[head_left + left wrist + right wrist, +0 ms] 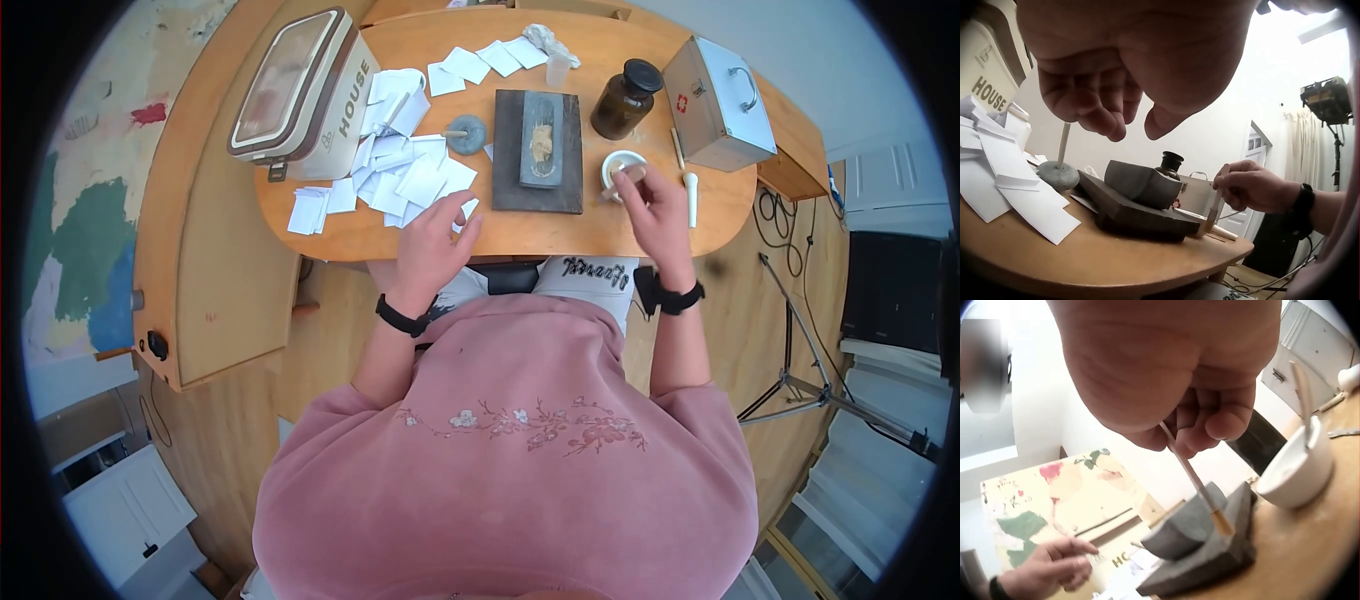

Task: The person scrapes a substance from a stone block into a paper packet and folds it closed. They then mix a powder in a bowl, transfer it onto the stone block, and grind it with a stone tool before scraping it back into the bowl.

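Note:
My right hand pinches a thin pale stick with a tan end, pointing down beside the dark board in the right wrist view. Close by stands a small white mortar, a flat wooden stick leaning in it. On the dark square board sits a grey stone grinding trough with tan powder in its hollow. My left hand hovers at the table's near edge by the folded white papers, fingers loosely bent, nothing in them.
A grey stone wheel with a wooden handle lies left of the board. Behind the mortar stand a brown glass jar and a metal case. A white pestle lies at right; a cream box stands at left.

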Demonstrator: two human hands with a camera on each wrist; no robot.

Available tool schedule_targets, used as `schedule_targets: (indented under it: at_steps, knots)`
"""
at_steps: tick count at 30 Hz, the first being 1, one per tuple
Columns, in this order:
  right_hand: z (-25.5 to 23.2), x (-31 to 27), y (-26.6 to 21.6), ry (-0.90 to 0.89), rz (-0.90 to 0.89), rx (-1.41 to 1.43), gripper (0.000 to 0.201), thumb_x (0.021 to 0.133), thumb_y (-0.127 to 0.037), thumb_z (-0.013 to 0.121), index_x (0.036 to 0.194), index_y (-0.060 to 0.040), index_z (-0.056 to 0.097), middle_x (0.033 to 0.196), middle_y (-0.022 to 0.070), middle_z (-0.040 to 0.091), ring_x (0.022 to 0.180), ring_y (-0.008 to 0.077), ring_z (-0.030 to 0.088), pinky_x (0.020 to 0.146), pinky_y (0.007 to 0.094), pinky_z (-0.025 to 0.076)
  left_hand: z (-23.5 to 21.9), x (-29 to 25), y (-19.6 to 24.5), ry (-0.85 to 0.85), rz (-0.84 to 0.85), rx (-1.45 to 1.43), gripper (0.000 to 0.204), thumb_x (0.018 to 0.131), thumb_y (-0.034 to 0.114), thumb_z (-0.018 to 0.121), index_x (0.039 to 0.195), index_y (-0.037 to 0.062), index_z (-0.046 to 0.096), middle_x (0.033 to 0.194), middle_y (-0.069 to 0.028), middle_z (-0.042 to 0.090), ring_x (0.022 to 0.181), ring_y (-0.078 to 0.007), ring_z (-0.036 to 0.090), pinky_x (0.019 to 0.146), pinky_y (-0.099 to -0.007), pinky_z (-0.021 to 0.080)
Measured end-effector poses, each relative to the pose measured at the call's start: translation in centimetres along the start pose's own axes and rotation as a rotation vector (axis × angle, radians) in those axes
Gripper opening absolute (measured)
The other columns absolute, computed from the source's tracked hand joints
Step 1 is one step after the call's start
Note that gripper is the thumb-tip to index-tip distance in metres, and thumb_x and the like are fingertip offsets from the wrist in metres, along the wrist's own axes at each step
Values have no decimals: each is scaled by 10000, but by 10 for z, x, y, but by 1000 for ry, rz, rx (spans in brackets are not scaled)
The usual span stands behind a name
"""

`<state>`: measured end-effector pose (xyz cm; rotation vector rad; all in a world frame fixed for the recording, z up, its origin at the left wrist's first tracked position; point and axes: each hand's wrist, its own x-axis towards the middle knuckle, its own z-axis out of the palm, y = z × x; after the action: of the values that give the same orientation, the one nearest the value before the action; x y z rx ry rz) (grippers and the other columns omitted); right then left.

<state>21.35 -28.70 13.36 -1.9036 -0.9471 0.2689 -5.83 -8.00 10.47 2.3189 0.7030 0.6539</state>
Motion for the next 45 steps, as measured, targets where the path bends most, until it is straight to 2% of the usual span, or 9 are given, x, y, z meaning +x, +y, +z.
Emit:
schedule_targets:
  at_steps: [6, 10, 12, 20, 23, 25, 28, 31, 45]
  knots:
    - [4, 66, -32, -497, -107, 314, 150, 1149, -160, 706, 1120, -16, 736, 908, -30, 670, 806, 37, 545, 710, 243, 459, 8, 2, -2, -101, 108, 26, 247, 1014, 188, 803, 1224, 61, 788, 954, -98, 793, 759, -255, 755, 683, -386, 589]
    - [25, 100, -2, -553, -230, 259, 163, 1156, -164, 690, 1123, -13, 742, 897, -34, 661, 793, 38, 539, 704, 241, 456, 9, -3, -1, -153, 98, 50, 249, 1019, 204, 794, 1222, 60, 790, 982, -97, 807, 781, -255, 773, 699, -385, 607]
    - [26, 106, -9, -384, -164, 261, 172, 1133, -173, 712, 1090, -11, 749, 843, -38, 657, 757, 61, 558, 690, 255, 478, 9, -4, -1, -151, 89, 50, 249, 1019, 205, 794, 1223, 60, 791, 985, -96, 807, 781, -255, 775, 701, -383, 608]
    - [29, 99, -5, -533, -42, 382, 213, 1145, -221, 718, 1088, -19, 757, 853, -39, 676, 753, 52, 570, 676, 255, 478, 12, -2, -3, -187, 101, 57, 251, 1024, 215, 794, 1222, 62, 790, 998, -99, 811, 784, -262, 790, 700, -382, 612]
    - [31, 97, -4, -335, -76, 293, 209, 1155, -218, 711, 1083, -26, 752, 875, -45, 652, 768, 32, 543, 674, 235, 448, 12, 0, 1, -197, 110, 78, 250, 1027, 223, 792, 1221, 64, 790, 1002, -106, 813, 788, -263, 797, 698, -383, 614]
    - [26, 90, -15, -445, -81, 422, 210, 1156, -217, 709, 1093, -21, 754, 881, -42, 660, 771, 34, 551, 675, 235, 453, 11, -2, 5, -151, 115, 15, 216, 1008, 234, 792, 1151, 72, 773, 920, -121, 791, 792, -359, 766, 656, -464, 597]
    - [33, 87, -12, -486, -30, 370, 214, 1157, -222, 707, 1096, -23, 755, 892, -41, 669, 768, 34, 553, 675, 235, 453, 12, -4, 0, -202, 114, 59, 258, 1027, 223, 793, 1231, 64, 787, 1003, -110, 813, 795, -265, 804, 697, -384, 613]
    - [40, 91, -1, -288, -41, 319, 206, 1155, -223, 712, 1098, -29, 755, 882, -43, 671, 763, 31, 555, 675, 233, 454, 10, -3, 2, -198, 116, 71, 260, 1024, 216, 797, 1233, 61, 787, 996, -108, 811, 789, -265, 801, 698, -384, 614]
    - [52, 79, -5, -282, -54, 376, 220, 1125, -217, 744, 1094, -1, 773, 823, -33, 704, 713, 24, 552, 634, 257, 453, 8, -7, 7, -189, 129, 82, 260, 1022, 221, 801, 1228, 62, 788, 955, -103, 799, 776, -267, 791, 683, -388, 602]
